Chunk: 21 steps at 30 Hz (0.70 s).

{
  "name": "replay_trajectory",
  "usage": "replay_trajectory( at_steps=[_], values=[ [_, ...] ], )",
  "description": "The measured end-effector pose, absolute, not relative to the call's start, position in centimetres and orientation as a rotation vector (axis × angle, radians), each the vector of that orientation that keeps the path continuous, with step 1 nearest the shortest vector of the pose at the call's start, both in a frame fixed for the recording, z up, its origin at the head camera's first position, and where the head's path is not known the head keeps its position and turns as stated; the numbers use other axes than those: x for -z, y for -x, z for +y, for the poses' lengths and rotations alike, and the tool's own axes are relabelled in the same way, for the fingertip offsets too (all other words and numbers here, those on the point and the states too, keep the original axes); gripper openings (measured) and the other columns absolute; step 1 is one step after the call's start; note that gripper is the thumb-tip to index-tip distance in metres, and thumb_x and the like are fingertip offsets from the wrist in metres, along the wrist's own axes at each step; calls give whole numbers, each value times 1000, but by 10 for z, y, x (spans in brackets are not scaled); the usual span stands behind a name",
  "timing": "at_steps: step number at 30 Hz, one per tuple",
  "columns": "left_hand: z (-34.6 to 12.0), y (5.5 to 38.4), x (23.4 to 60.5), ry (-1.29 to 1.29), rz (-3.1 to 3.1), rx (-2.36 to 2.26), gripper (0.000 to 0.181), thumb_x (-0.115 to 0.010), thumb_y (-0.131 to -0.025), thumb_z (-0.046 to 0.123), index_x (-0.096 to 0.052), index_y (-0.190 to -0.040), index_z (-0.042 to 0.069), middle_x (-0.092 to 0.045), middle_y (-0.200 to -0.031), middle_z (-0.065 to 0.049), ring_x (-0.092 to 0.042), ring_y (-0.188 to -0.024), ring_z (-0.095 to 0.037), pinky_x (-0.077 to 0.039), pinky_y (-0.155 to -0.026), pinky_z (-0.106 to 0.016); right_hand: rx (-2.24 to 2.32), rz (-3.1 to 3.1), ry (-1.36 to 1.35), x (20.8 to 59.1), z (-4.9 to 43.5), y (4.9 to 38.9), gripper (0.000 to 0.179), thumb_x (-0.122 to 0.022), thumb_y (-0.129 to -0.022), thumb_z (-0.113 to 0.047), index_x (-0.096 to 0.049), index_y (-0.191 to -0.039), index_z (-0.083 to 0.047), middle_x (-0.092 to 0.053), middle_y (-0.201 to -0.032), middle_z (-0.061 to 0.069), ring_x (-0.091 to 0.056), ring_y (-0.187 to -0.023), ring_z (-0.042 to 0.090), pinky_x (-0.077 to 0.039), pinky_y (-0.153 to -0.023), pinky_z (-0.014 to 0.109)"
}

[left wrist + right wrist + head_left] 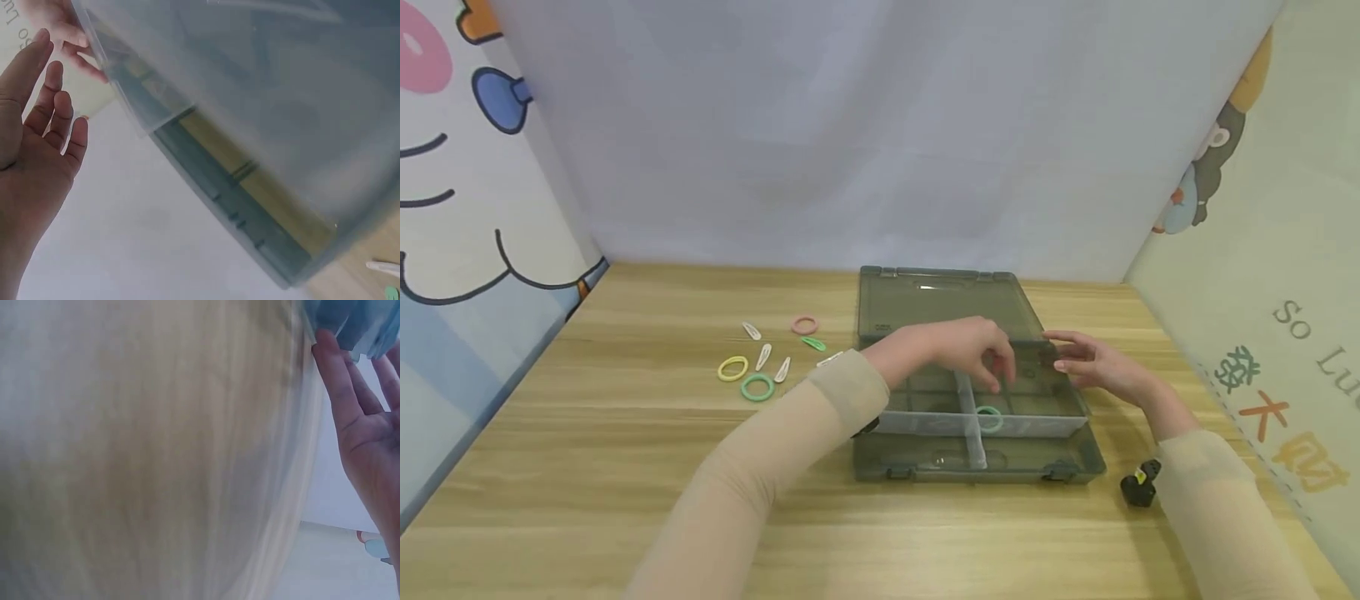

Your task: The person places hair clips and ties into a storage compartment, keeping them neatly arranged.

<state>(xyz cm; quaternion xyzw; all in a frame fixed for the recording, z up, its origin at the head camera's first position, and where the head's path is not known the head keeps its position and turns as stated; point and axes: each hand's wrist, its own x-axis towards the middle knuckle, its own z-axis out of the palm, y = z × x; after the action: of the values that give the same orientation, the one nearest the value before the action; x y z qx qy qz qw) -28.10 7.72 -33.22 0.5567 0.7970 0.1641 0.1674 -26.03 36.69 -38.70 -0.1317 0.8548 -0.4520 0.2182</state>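
Observation:
A translucent grey plastic storage box (910, 467) lies with its lid (940, 304) folded back. A pale divider (974, 442) splits its inside, and a green hair ring (990, 419) sits in the right part. My left hand (973, 346) hovers over the box, fingers loosely bent. In the left wrist view this left hand (47, 131) shows relaxed fingers with nothing in them. A small reddish patch by its fingertips in the head view is unclear. My right hand (1105, 367) rests its fingertips at the box's right edge; its fingers (340, 387) are fairly straight in the right wrist view.
Left of the box lie a yellow ring (733, 368), a green ring (757, 387), a pink ring (805, 326), a green snap clip (813, 342) and several white snap clips (763, 357). A black plug-like object (1140, 483) stands beside the right forearm.

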Motion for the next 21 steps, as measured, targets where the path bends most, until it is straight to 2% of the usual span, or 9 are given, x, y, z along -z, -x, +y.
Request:
replay_trajectory(
  at_steps=[7,13,21],
  values=[
    [54,286,331,-1614,2330,-476,26,-72,-84,28,-69,-108,18,-63,-100,-1,-58,-91,-15,-43,-76,-20,1271,2393,334,388,366,259,62,-55,-96,-34,-27,-147,-11,-21,-151,27,-26,-135,47,-35,-98,61],
    [29,286,327,-1615,2352,-506,23,-70,-86,28,-70,-107,17,-64,-101,-4,-57,-89,-14,-44,-76,-23,1292,2421,319,389,364,258,60,-54,-96,-34,-29,-146,-10,-25,-150,26,-30,-134,44,-38,-97,60],
    [-7,282,319,-1571,2436,-465,23,-71,-85,31,-70,-104,18,-63,-101,0,-55,-94,-18,-40,-84,-29,1291,2416,321,393,362,259,60,-54,-96,-31,-28,-146,-12,-24,-150,27,-30,-134,46,-35,-96,65]
  ],
)
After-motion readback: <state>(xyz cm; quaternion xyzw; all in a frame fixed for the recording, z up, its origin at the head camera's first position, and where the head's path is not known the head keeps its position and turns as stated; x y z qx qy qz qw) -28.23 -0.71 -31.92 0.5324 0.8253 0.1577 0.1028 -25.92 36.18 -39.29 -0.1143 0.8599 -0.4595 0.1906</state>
